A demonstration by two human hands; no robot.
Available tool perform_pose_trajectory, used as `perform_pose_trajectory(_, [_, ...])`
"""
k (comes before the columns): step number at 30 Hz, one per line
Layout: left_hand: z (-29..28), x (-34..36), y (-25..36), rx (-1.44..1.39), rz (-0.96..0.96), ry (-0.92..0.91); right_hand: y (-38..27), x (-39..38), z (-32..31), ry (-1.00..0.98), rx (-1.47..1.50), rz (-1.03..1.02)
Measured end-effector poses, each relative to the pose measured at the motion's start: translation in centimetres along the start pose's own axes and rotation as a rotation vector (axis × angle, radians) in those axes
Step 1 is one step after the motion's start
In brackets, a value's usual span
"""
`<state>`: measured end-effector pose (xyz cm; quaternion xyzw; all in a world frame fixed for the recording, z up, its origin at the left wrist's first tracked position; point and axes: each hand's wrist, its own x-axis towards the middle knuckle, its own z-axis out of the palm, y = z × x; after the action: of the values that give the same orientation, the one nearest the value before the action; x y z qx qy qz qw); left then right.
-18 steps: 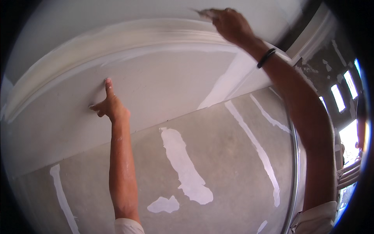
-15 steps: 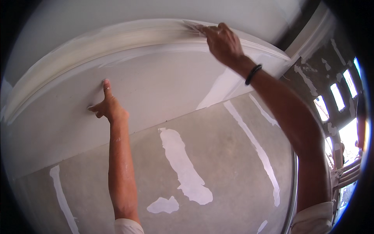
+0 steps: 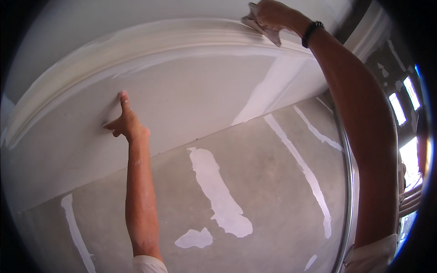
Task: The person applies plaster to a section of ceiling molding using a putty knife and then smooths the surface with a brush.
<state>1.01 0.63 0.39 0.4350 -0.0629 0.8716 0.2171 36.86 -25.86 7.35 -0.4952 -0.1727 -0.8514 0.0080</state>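
My left hand is braced on the pale wall panel below the moulding, thumb and fingers spread and holding nothing. Higher up on the right, my right hand is closed round a thin greyish sheet that looks like sandpaper. Its lower corner sticks out past my fingers, over the long cream moulding. Part of the sheet is hidden in my grip. A dark bracelet circles my right wrist.
Below the panel lies a grey-brown surface with white filler patches and strips. A smooth pale surface runs above the moulding. Bright openings and a stack of pipe-like lengths show at the far right.
My right hand has moved right and up along the moulding with the sheet in it. The view has shifted slightly; my left hand keeps its place on the panel.
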Motion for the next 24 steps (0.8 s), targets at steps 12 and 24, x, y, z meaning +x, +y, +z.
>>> perform_pose_trajectory(12, [-0.5,-0.4,0.3,0.033,-0.020,0.007,-3.5,4.6,-22.5,0.061,1.269,0.239])
perform_pose_trajectory(24, [-0.9,-0.2,0.7,0.086,-0.008,0.014,-13.3,1.9,-13.7,0.508,0.741,0.651])
